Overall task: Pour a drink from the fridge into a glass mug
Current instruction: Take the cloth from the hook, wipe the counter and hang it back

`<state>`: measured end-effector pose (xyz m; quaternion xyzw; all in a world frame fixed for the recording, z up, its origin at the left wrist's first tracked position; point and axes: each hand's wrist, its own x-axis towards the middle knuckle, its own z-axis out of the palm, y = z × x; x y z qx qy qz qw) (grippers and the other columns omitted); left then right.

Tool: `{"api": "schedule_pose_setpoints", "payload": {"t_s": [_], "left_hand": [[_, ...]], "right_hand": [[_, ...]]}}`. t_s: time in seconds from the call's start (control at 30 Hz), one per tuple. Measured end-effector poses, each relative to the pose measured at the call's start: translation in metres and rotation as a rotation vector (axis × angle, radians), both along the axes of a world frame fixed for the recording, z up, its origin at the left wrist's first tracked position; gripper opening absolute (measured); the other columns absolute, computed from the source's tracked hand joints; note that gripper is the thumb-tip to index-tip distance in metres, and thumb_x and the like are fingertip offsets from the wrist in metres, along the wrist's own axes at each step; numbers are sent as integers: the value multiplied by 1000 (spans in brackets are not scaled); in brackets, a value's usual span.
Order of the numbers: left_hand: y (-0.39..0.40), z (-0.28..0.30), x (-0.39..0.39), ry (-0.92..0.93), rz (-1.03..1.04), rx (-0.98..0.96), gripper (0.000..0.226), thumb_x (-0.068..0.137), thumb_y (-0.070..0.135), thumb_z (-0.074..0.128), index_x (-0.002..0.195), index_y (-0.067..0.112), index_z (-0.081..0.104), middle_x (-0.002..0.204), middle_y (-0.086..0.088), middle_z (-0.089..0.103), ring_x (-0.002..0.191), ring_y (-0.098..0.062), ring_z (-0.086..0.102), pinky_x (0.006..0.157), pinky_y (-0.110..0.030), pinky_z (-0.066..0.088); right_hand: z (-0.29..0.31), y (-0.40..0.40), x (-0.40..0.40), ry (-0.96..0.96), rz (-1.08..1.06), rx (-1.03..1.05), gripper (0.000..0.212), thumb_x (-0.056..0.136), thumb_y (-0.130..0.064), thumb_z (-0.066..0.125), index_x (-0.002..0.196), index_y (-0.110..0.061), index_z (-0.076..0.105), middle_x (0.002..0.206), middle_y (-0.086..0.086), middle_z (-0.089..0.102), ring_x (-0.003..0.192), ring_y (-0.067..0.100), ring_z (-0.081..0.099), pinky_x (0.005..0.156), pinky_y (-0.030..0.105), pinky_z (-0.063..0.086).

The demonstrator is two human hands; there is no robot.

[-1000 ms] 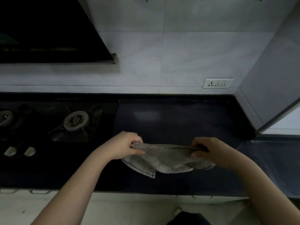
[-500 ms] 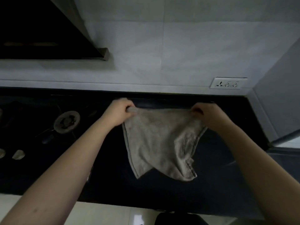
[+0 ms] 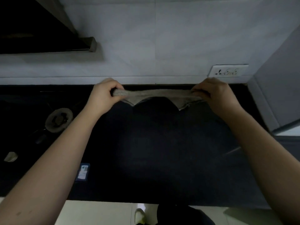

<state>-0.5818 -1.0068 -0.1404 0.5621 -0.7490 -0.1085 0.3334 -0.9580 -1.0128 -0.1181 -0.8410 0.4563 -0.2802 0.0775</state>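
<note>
Grey cloth (image 3: 155,95) btwn L hand (image 3: 103,95) & R hand (image 3: 215,93)

Single view only, head-mounted wide-angle, so nothing overlaps with a second camera. It sits above the front edge of the dark countertop (image 3: 162,151) and pitches steeply down and forward; the white wall (image 3: 154,46) fills 12 o'clock, the floor strip (image 3: 97,213) runs along 6 o'clock. Both forearms enter from 7 and 5 o'clock and reach away from the lens, close enough to fill the lower corners. Left hand (image 3: 103,96) and right hand (image 3: 215,93) land just above frame centre. Hob burner (image 3: 58,120) sits at 9 o'clock, wall socket (image 3: 228,71) at 2 o'clock. Strong barrel distortion bends the edges.
</note>
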Motion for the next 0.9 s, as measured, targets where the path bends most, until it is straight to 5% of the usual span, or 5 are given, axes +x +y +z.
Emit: {"api": "schedule_pose_setpoints", "payload": {"t_s": [0.17,0.4,0.57,0.8,0.9], "left_hand": [[54,-67,-2,-35,-112,228,20,70,9,88,79,6,71,80,-1,62,74,-18,59,69,-18,41],[147,-144,3,-64,-189,594,18,75,18,84,77,14,67,82,5,65,76,-11,62,71,-30,51],[190,-164,11,-170,-252,784,22,78,32,81,73,34,59,72,12,63,67,1,57,60,-18,43],[193,-153,23,-71,-280,841,21,76,39,83,75,41,61,76,16,65,73,1,59,62,-13,43],[179,-145,23,-5,-213,789,19,77,36,83,79,40,64,78,12,67,75,0,61,64,-14,46]], "right_hand": [[-65,51,0,84,-22,225,15,81,-6,74,95,0,75,91,19,71,85,37,65,80,42,52],[-145,150,-1,121,-37,540,15,84,-17,74,98,-13,75,95,2,72,89,21,65,82,33,52],[-166,202,-5,111,-28,711,15,86,-28,72,98,-20,75,93,-8,70,86,7,63,76,10,44],[-166,213,-3,150,-9,826,17,87,-32,71,101,-22,72,90,-10,70,80,2,63,74,21,50],[-156,194,1,164,-47,772,17,89,-23,68,106,-23,71,94,-13,67,83,-2,61,75,12,48]]}}
